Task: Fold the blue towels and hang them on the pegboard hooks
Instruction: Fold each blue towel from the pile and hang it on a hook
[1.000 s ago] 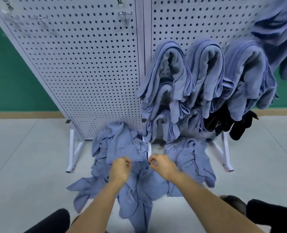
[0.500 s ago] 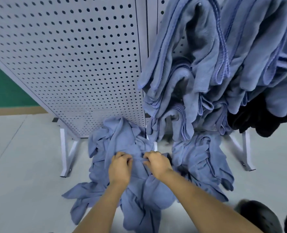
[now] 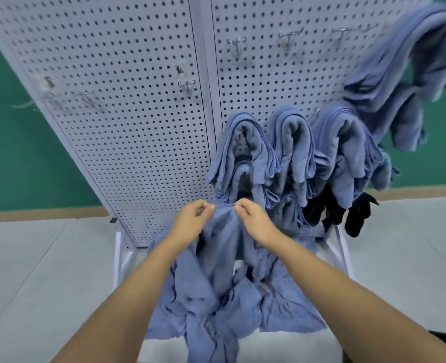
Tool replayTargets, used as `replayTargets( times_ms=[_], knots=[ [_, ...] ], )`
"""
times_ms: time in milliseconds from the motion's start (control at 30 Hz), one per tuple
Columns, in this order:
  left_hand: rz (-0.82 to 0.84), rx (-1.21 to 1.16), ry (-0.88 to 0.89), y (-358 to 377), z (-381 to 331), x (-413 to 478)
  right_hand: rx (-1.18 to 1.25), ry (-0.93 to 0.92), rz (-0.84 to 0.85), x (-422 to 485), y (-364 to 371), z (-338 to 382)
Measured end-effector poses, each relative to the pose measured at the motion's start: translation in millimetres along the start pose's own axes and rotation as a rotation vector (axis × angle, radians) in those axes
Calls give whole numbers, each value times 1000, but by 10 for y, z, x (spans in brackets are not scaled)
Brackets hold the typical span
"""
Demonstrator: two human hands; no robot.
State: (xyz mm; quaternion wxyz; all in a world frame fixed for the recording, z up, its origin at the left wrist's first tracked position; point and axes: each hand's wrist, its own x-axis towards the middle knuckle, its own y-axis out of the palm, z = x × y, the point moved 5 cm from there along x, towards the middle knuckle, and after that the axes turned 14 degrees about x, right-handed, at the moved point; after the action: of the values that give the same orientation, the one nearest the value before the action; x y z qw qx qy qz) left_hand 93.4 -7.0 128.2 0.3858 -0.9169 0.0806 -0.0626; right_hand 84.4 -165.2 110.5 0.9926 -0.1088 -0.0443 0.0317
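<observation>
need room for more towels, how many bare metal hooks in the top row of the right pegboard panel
3 bare metal hooks: left, middle, right. Blur and the hung blue towels may hide others.

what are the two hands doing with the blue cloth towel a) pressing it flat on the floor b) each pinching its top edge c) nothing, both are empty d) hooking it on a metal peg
B: the left hand and right hand each pinch the blue cloth towel at its top edge, drawn taut between them.
</observation>
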Motion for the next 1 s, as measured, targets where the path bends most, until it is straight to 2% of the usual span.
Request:
replayTargets(
  times_ms=[67,133,200,267,333,367,433,533,600,667,733,800,867,1000],
  knots=[
    [79,48,46,-168,-319,-53,-25,-71,-13,-71,-225,394],
    [156,323,96,-255,-555,-96,-76,-115,11,-161,-397,758],
    [166,409,109,-308,-755,-139,-101,-161,18,-249,-544,1080],
    [205,156,64,-328,-890,-206,-97,-216,-26,-330,-708,1356],
    [314,-165,23,-304,-1051,-336,-135,-279,-71,-389,-881,1568],
    [368,-245,0,-279,-1093,-387,-194,-303,-94,-403,-957,1639],
    [485,-249,-4,-213,-1100,-465,-300,-323,-146,-411,-1080,1705],
    [709,-1,-56,-18,-942,-571,-300,-316,-189,-443,-1109,1680],
    [747,28,-126,92,-836,-590,-281,-296,-225,-444,-1070,1564],
    [703,-143,-197,132,-828,-587,-136,-236,-245,-434,-1034,1403],
    [635,-441,-242,96,-893,-574,63,-152,-204,-415,-989,1257],
    [574,-761,-243,-8,-998,-560,160,-76,-147,-404,-961,1123],
    [494,-1013,-218,-160,-1113,-556,182,-18,-114,-441,-930,1041],
    [379,-1280,-160,-377,-1274,-565,65,45,-200,-533,-937,958]
  ],
)
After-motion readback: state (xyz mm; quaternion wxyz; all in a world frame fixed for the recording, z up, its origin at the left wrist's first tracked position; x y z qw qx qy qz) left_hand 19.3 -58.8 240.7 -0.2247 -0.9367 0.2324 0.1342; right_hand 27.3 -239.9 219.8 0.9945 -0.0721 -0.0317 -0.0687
